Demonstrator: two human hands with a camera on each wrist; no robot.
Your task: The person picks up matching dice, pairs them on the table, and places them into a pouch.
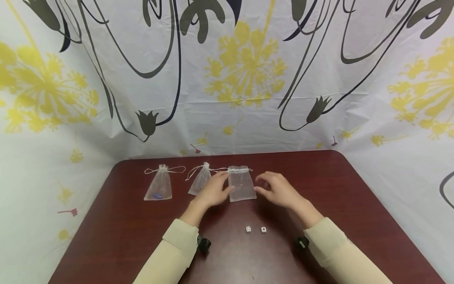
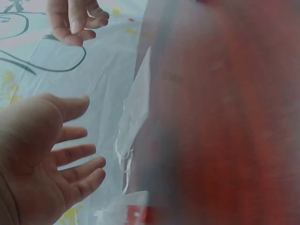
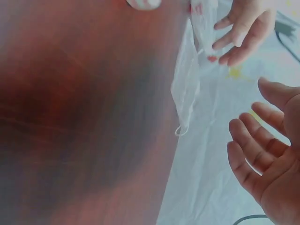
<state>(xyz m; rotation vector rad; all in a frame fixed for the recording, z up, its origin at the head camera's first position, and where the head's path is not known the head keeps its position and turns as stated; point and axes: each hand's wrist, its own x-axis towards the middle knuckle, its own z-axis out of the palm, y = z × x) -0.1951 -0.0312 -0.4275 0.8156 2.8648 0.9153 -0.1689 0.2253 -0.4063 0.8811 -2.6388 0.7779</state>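
Observation:
A flat white organza drawstring pouch (image 1: 242,185) lies on the table between my two hands. My left hand (image 1: 212,191) hovers at its left edge with fingers loosely bent, partly covering a second pouch (image 1: 199,182) that stands to the left. On the pouch's other side my right hand (image 1: 277,189) is held with fingers relaxed and nothing in them. In both wrist views, the left hand (image 2: 51,159) and right hand (image 3: 267,145) show spread, bare fingers. Nearer to me, two white dice (image 1: 248,229) sit side by side on the tabletop.
Farther left lies another drawstring pouch (image 1: 159,185) with blue dice (image 1: 157,195) inside. The dark red table (image 1: 142,244) ends at a patterned white curtain (image 1: 227,118) behind and at both sides. A dark wrist camera (image 1: 203,244) sits below the left cuff.

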